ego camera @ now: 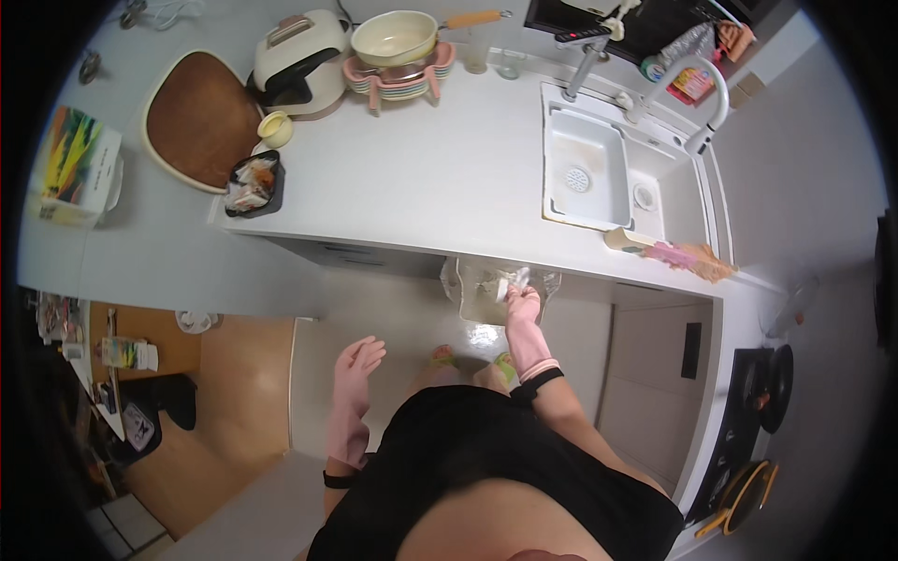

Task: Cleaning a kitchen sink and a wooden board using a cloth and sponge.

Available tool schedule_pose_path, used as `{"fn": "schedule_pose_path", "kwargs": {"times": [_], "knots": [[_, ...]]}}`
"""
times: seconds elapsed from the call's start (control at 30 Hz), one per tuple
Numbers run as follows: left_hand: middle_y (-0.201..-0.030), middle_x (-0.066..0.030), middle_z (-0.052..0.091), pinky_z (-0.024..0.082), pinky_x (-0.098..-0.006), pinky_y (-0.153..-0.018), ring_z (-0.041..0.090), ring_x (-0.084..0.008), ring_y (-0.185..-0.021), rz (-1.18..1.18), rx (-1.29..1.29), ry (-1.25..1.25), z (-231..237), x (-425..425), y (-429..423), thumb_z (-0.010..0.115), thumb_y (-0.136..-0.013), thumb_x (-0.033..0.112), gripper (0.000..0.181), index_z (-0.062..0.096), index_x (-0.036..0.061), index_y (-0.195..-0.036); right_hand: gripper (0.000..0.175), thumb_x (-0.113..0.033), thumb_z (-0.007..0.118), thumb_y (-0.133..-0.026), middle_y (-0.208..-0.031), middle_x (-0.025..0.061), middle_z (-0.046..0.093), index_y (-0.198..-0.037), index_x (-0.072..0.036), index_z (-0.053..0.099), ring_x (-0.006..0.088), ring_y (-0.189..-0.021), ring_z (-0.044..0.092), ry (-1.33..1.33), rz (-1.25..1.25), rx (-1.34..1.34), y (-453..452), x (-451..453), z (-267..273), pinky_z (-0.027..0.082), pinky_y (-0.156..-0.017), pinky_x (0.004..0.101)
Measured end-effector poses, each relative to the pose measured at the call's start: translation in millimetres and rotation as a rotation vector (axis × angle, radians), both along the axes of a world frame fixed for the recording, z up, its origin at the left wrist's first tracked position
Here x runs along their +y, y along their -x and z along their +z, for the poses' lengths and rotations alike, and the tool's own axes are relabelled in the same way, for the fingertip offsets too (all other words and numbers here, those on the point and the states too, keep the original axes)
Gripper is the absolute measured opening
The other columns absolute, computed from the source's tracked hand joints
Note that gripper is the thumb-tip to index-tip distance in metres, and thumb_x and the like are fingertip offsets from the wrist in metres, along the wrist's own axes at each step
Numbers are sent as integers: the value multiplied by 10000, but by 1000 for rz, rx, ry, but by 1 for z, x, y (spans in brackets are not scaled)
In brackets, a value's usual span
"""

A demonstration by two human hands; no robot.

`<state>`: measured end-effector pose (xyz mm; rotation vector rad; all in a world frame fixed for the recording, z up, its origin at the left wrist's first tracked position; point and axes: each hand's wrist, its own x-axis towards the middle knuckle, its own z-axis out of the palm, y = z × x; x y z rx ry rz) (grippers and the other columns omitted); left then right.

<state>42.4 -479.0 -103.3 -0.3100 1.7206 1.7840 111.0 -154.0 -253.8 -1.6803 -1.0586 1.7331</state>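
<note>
My right hand (pixel 523 306), in a pink rubber glove, pinches a small white crumpled piece (pixel 520 277), possibly tissue; its exact kind is too small to tell. It hangs above a lined waste bin (pixel 480 312) on the floor, partly hidden beneath the counter edge. Some whitish waste shows inside the bin. To the left, my left hand (pixel 359 359), gloved in pink as well, floats over the floor with its fingers a little apart and nothing in them.
Above the bin runs a white countertop (pixel 449 175) with a double sink (pixel 589 168) and tall faucet (pixel 719 91). A black tub of packets (pixel 256 184) sits near its left front corner. Right of me are a cooktop (pixel 729 421) and yellow-rimmed pan (pixel 745 498).
</note>
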Motion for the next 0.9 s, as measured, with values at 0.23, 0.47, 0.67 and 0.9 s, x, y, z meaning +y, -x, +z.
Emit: {"fn": "schedule_pose_path", "kwargs": {"times": [0.23,0.47,0.67,0.9], "knots": [[-1073,-130,637,469,-288,-872,619,-183,-968,122,-22,30,-8,-30,-8,499,-954,209,314,541,-10,-1176,85,-69,621,-719,-772,114,601,-803,-71,631,294,-697,600,-1339,1090,-215,36,-43,76,489,-660,380],[-1070,-126,640,469,-284,-863,622,-175,-956,111,-10,29,-12,-34,-8,499,-954,202,309,539,-6,-1179,91,-97,551,-738,-696,131,571,-702,-29,599,291,-696,616,-1658,1823,98,168,-101,107,494,-611,393],[-1059,-122,643,471,-287,-851,624,-176,-945,177,9,27,-16,-49,-14,493,-954,199,310,539,-12,-1176,123,-96,560,-711,-795,181,598,-761,1,618,329,-751,615,-2053,2120,-230,157,-68,68,509,-671,393],[-1065,-125,640,470,-285,-847,625,-181,-942,222,-29,65,-26,-60,-12,482,-959,183,292,544,-5,-1174,129,-107,550,-779,-921,123,646,-817,-46,656,268,-822,630,-1390,2148,-874,37,57,45,480,-755,415]]}}
